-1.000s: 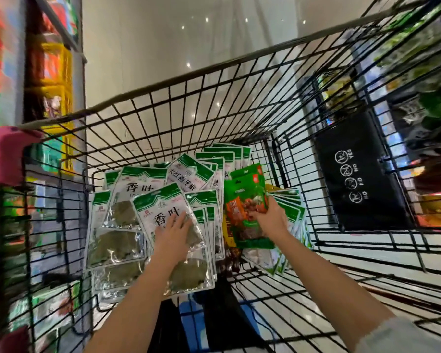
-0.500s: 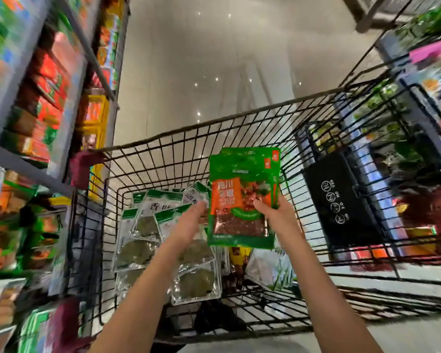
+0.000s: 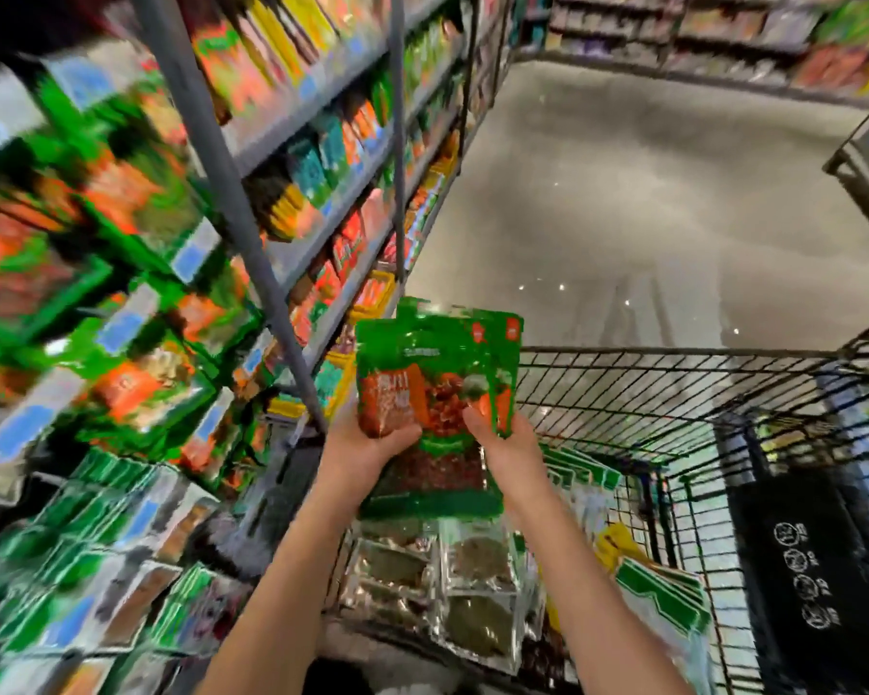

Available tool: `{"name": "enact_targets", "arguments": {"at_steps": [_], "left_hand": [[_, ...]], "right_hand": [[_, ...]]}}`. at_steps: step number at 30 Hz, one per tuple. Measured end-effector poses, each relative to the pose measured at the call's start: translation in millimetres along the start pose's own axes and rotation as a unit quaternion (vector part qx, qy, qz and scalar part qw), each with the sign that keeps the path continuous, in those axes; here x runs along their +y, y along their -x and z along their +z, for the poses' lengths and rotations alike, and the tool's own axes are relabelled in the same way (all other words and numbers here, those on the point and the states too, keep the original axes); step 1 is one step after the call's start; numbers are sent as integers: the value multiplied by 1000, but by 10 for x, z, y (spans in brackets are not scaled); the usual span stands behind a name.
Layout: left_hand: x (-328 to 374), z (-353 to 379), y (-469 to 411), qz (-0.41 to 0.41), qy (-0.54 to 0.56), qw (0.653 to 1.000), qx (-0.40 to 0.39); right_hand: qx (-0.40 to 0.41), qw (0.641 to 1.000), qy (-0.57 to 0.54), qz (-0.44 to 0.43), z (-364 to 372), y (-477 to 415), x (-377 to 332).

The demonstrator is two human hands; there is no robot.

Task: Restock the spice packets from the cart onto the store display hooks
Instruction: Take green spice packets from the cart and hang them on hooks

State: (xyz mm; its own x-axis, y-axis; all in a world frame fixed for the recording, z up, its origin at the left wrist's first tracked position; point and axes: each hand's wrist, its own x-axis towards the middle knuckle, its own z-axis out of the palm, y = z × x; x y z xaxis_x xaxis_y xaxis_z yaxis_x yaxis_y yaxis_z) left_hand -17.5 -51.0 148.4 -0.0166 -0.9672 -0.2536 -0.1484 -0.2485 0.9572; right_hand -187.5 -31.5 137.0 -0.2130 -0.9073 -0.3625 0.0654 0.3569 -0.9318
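**Green spice packets held in both hands over the cart**

On my left the store shelves point(image 3: 292, 117) are a smear of green, orange and yellow packs with blue price tags. Nothing on them is sharp enough for me to read.

The left hand point(image 3: 367, 446) grips the lower left corner of a small stack of green spice packets point(image 3: 437, 363), its thumb lying across the front and its fingers behind. The front packet carries an orange panel with characters too blurred to make out, a picture of red pieces beside it, and a clear window lower down showing reddish contents. Small red squares sit in the top right corners of two packets fanned out behind. The right hand point(image 3: 505, 438) pinches the stack's right side, thumb on the front and fingers curled round the edge. The two hands are apart, one at each side, and the stack stands upright between them, above the near left part of the wire cart point(image 3: 673, 393).

Below the stack, clear packets of dried leaves point(image 3: 477, 569) lie in the cart, with white packets with green tops point(image 3: 663, 599) to their right. On the far right a black panel point(image 3: 813, 569) shows four white round symbols, and their small lettering is unreadable.
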Motion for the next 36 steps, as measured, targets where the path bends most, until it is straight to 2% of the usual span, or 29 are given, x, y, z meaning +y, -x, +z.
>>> {"name": "enact_targets", "arguments": {"at_steps": [6, 10, 14, 18, 25, 36], "left_hand": [[201, -912, 215, 52, -11, 991, 120], [245, -1490, 315, 52, -12, 977, 205], [287, -1946, 358, 65, -19, 962, 263], [300, -2327, 401, 83, -25, 947, 310], [270, -2817, 406, 97, -37, 940, 326], [206, -3095, 203, 75, -44, 941, 328]], "right_hand": [[-118, 990, -76, 24, 818, -35, -175], [-170, 985, -39, -20, 1352, 22, -437], [-182, 979, 22, -93, 1872, -51, -636], [-215, 970, 32, -106, 2329, -159, -805], [-248, 960, 58, -115, 3005, -554, -1041], [-267, 950, 81, -137, 3457, -787, -1126]]}}
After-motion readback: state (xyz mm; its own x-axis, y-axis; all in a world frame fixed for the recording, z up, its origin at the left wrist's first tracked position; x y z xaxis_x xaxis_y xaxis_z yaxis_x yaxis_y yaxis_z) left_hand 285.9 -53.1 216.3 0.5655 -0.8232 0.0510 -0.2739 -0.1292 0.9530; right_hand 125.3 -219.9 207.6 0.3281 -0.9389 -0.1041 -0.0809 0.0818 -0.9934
